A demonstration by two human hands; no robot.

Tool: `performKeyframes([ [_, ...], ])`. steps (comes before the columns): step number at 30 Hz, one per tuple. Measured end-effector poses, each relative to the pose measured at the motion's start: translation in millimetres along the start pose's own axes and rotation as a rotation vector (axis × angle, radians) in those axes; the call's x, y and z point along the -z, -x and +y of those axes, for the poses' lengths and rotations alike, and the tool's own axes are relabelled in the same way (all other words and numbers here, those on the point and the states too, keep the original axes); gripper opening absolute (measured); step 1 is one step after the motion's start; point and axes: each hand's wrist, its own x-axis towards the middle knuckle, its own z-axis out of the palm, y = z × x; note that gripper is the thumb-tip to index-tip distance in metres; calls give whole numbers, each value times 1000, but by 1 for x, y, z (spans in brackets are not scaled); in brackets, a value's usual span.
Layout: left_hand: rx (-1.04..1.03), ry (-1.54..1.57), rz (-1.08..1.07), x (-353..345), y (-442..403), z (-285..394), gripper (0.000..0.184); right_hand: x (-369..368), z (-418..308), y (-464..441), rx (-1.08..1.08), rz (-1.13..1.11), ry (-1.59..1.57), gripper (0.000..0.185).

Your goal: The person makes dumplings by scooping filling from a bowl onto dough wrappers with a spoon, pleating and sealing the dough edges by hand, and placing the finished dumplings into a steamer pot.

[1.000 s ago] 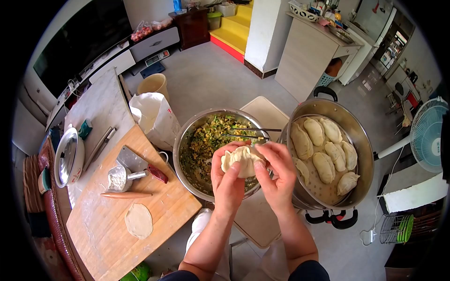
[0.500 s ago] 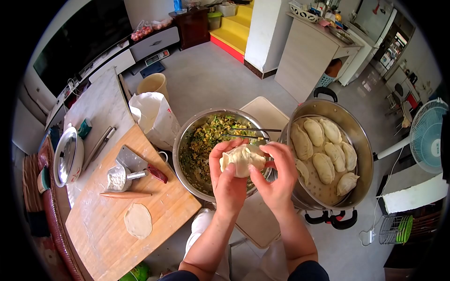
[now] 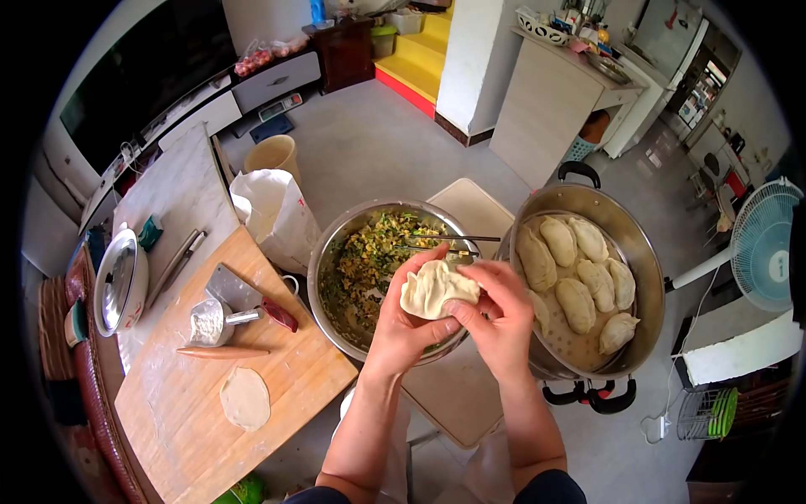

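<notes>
A pleated dumpling (image 3: 438, 291) is held between my two hands, above the near rim of the filling bowl. My left hand (image 3: 400, 323) cups it from the left, fingers wrapped behind it. With thumb and fingers, my right hand (image 3: 497, 312) pinches its right edge. Behind them, the steel bowl (image 3: 322, 315) holds chopped green and yellow filling (image 3: 369, 260), and dark chopsticks (image 3: 457, 238) rest across its right rim. To the right, a steamer pot (image 3: 648, 294) contains several finished dumplings (image 3: 575, 304). One flat dough wrapper (image 3: 245, 399) lies on the wooden board.
On the wooden board (image 3: 311, 378) are a cleaver (image 3: 235, 290), a flour scoop (image 3: 210, 322) and a rolling pin (image 3: 222, 353). A white flour bag (image 3: 281, 214) stands behind the board. A fan (image 3: 766, 244) is at far right, and a lidded basin (image 3: 122, 281) at left.
The dumpling has turned and tilted, so its pleated side shows more. My right fingers have shifted along its right edge. The view has moved slightly.
</notes>
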Motion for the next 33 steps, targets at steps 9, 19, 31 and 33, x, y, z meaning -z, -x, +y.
performKeyframes([
  [9, -27, -84, 29, 16, 0, -7, 58, 2, -5, -8, 303, 16, 264, 33],
  [19, -2, -153, 21, 15, 1, -8, 59, 3, -3, -7, 296, 19, 308, 23],
  [31, -9, -151, 25, 16, 1, -6, 53, 7, -8, -7, 310, 48, 343, 21],
  [33, -19, -161, 31, 16, 1, -6, 53, 8, -12, -4, 314, 22, 380, 22],
])
